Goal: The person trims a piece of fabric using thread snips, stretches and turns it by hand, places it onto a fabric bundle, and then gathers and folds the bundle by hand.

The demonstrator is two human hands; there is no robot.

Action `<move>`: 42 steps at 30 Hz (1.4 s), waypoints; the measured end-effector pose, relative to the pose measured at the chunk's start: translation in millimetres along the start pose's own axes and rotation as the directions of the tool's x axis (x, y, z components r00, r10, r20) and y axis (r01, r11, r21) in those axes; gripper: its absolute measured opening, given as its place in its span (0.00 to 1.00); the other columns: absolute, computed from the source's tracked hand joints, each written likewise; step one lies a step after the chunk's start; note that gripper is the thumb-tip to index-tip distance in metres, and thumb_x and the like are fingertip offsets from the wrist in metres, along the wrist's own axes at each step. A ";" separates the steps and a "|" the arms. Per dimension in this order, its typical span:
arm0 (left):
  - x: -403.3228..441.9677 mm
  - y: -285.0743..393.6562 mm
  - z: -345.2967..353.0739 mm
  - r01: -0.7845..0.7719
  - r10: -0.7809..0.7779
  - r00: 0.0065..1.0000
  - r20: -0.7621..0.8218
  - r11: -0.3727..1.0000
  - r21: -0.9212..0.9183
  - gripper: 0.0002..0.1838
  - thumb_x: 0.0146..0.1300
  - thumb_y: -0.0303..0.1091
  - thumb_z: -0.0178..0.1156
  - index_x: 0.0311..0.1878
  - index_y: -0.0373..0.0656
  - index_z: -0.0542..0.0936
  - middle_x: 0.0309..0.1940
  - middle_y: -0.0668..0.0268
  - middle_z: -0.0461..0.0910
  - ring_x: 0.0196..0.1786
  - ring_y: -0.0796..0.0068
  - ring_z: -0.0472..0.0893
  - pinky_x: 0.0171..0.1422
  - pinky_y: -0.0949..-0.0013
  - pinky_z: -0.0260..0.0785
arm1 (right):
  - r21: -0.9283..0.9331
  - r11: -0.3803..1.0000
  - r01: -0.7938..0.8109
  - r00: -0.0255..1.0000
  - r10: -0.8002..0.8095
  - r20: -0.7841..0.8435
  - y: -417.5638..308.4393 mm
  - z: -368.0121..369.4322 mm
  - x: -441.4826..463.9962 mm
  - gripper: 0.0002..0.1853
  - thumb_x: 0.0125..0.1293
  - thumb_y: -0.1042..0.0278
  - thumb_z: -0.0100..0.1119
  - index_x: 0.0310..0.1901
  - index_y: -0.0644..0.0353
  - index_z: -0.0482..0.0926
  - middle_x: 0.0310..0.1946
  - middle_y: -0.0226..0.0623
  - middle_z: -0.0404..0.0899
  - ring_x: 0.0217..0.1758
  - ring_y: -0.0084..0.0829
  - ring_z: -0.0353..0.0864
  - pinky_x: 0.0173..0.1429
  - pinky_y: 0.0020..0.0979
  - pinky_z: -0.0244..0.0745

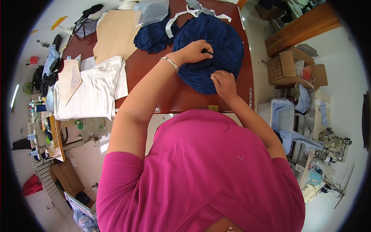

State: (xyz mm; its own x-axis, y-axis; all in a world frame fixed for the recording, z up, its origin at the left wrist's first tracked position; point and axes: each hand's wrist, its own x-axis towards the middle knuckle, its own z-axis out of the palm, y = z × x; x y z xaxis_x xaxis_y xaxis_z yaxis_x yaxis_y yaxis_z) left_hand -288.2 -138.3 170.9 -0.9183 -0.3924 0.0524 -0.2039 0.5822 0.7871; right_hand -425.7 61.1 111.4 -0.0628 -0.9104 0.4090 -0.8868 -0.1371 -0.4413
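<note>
A gathered heap of navy blue cloth lies on the dark red table in front of me. My left hand, with a bangle at the wrist, rests on its middle, and the thumb and fingers close on a fold. On the near right side of the cloth, my right hand has curled fingers pinching the fabric near its edge. A smaller bunch of navy fabric lies beside it to the left. White strips run along the back of the heap.
White folded fabric with a pattern piece covers the table's left part. Brown paper and a clear plastic bag lie farther back. A cardboard box and sewing machines stand off to the right.
</note>
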 end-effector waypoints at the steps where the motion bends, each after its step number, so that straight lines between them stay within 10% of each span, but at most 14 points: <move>1: -0.8 0.2 0.0 0.006 -0.006 1.000 0.004 1.000 -0.005 0.12 0.65 0.38 0.67 0.46 0.42 0.81 0.52 0.54 0.81 0.74 0.47 0.66 0.74 0.58 0.60 | -0.003 0.999 0.047 0.998 -0.047 -0.030 -1.6 -3.1 -0.1 0.04 0.62 0.70 0.64 0.39 0.55 0.83 0.39 0.30 0.84 0.46 0.36 0.82 0.55 0.38 0.68; 9: -5.5 -2.6 2.8 0.026 -0.025 0.999 0.045 0.999 -0.022 0.12 0.67 0.40 0.65 0.47 0.42 0.81 0.58 0.51 0.78 0.76 0.43 0.62 0.76 0.55 0.58 | 0.044 0.945 0.325 0.944 -0.322 -0.072 -9.0 -30.5 -8.0 0.02 0.67 0.71 0.59 0.38 0.57 0.79 0.37 0.33 0.83 0.43 0.37 0.82 0.52 0.40 0.68; 15: -11.4 -8.9 17.9 0.047 -0.040 0.994 0.105 0.997 -0.058 0.14 0.68 0.43 0.63 0.47 0.42 0.81 0.62 0.46 0.76 0.77 0.40 0.59 0.77 0.52 0.57 | 0.189 0.982 0.018 0.990 0.009 -0.140 -0.1 -30.6 33.9 0.05 0.71 0.68 0.55 0.40 0.60 0.77 0.33 0.43 0.81 0.38 0.48 0.81 0.43 0.44 0.72; 23: -18.8 -3.1 29.3 -0.036 0.037 0.999 -0.012 0.998 0.046 0.14 0.66 0.41 0.66 0.41 0.38 0.81 0.56 0.50 0.79 0.73 0.38 0.65 0.72 0.54 0.63 | 0.100 0.995 0.003 0.995 0.007 -0.104 -1.4 -31.0 47.7 0.04 0.69 0.69 0.59 0.41 0.58 0.77 0.36 0.39 0.81 0.41 0.45 0.81 0.43 0.43 0.72; 25: -12.2 -9.4 23.6 -0.080 0.082 0.995 -0.048 0.996 0.042 0.13 0.66 0.40 0.66 0.40 0.38 0.80 0.51 0.54 0.80 0.66 0.47 0.72 0.66 0.58 0.66 | -0.042 0.987 0.155 0.960 -0.161 -0.231 -6.4 -33.5 40.7 0.06 0.66 0.71 0.61 0.43 0.57 0.77 0.39 0.36 0.81 0.44 0.42 0.81 0.48 0.42 0.72; 30: 1.6 -12.6 1.6 -0.046 0.042 0.998 -0.036 0.992 -0.118 0.11 0.68 0.38 0.64 0.37 0.39 0.80 0.35 0.67 0.74 0.41 0.75 0.74 0.49 0.70 0.67 | 0.026 0.958 0.285 0.958 -0.286 0.024 -16.7 -18.0 3.5 0.15 0.57 0.74 0.66 0.46 0.58 0.78 0.43 0.34 0.80 0.48 0.41 0.80 0.55 0.40 0.70; 42: 7.6 -19.7 4.3 0.044 -0.029 0.995 0.094 0.986 -0.164 0.11 0.68 0.38 0.64 0.37 0.39 0.80 0.33 0.69 0.77 0.40 0.78 0.74 0.49 0.71 0.67 | 0.349 0.930 -0.117 0.993 0.121 0.011 -2.0 -2.5 13.4 0.06 0.61 0.72 0.65 0.40 0.61 0.84 0.37 0.39 0.84 0.38 0.39 0.82 0.40 0.37 0.74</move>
State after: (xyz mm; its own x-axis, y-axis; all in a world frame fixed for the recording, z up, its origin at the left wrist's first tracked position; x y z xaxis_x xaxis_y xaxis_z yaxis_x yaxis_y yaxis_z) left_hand -292.6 -149.7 153.2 -0.9399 -0.3403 -0.0284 -0.1858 0.4398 0.8787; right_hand -425.9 50.2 119.8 -0.1649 -0.9243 0.3441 -0.6570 -0.1572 -0.7373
